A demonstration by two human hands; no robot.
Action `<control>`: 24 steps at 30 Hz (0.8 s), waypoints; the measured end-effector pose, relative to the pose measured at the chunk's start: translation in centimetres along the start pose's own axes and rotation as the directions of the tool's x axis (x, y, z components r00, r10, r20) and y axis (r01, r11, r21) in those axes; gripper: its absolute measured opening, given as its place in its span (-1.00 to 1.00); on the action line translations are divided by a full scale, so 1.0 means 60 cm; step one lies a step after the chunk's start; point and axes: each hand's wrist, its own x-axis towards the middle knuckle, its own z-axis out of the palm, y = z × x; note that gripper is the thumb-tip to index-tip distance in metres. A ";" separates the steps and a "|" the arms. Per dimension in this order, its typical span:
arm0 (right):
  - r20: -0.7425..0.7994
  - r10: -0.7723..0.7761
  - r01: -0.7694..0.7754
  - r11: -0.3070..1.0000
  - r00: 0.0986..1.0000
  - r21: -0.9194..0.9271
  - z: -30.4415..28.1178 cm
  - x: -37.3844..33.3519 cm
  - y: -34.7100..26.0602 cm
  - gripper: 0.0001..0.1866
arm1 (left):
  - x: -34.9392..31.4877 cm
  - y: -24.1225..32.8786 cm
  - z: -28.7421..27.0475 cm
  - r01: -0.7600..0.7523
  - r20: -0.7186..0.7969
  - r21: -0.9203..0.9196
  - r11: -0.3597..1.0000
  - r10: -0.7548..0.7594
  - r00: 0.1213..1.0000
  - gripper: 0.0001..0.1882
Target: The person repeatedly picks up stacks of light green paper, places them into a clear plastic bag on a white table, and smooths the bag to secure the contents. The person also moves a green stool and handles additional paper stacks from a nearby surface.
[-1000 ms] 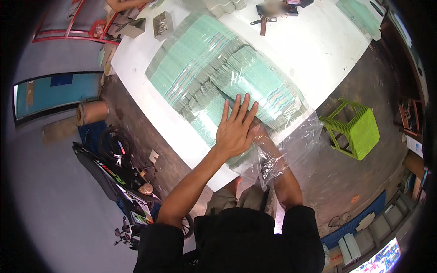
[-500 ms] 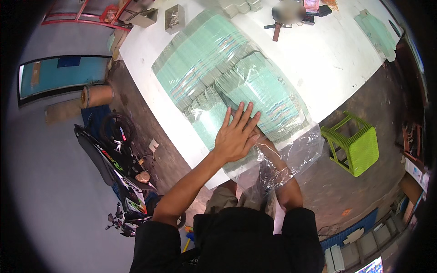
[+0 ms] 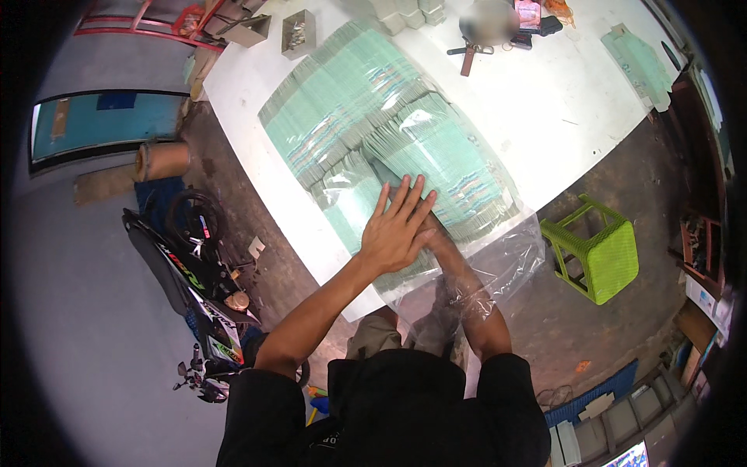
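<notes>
A large clear plastic bag (image 3: 513, 261) lies on the white table, packed with tight rows of flat pale-green pieces (image 3: 350, 89). Nearer to me the rows split into a left block (image 3: 354, 198) and a right block (image 3: 443, 159), with a dark gap between them. My left hand (image 3: 395, 227) rests flat on top of the bag near this gap, fingers spread. Through the bag's loose near end goes my right forearm; my right hand (image 3: 437, 232) is inside, at the gap and partly beneath the left one. Its fingers are hidden.
Metal boxes (image 3: 298, 35) and grey stacked pieces (image 3: 405, 12) stand at the table's far side. Keys (image 3: 468, 56) and small items lie far right, near loose green sheets (image 3: 638, 62). A green stool (image 3: 599, 253) stands to the right, a motorbike (image 3: 202, 288) to the left.
My left hand has shifted slightly left, still flat on the bag. The right hand stays inside. The whole view has moved a little.
</notes>
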 end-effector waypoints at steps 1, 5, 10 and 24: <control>0.000 0.002 -0.002 1.000 1.000 0.000 -0.001 -0.002 -0.001 -0.52 | 0.001 0.001 0.000 0.001 0.009 0.006 1.000 -0.001 1.000 -0.21; 0.013 0.004 -0.004 1.000 1.000 -0.012 -0.008 -0.003 -0.007 -0.53 | 0.000 0.001 0.000 0.003 0.023 0.012 1.000 -0.004 1.000 -0.22; 0.025 -0.001 0.002 0.999 1.000 -0.036 -0.011 -0.009 -0.022 -0.53 | -0.001 0.002 -0.007 -0.043 -0.003 -0.002 0.999 0.043 0.999 -0.23; 0.067 -0.093 0.102 0.985 0.993 -0.142 -0.037 -0.004 -0.075 -0.54 | 0.010 -0.005 0.015 -0.171 -0.058 0.088 0.981 0.176 0.983 -0.32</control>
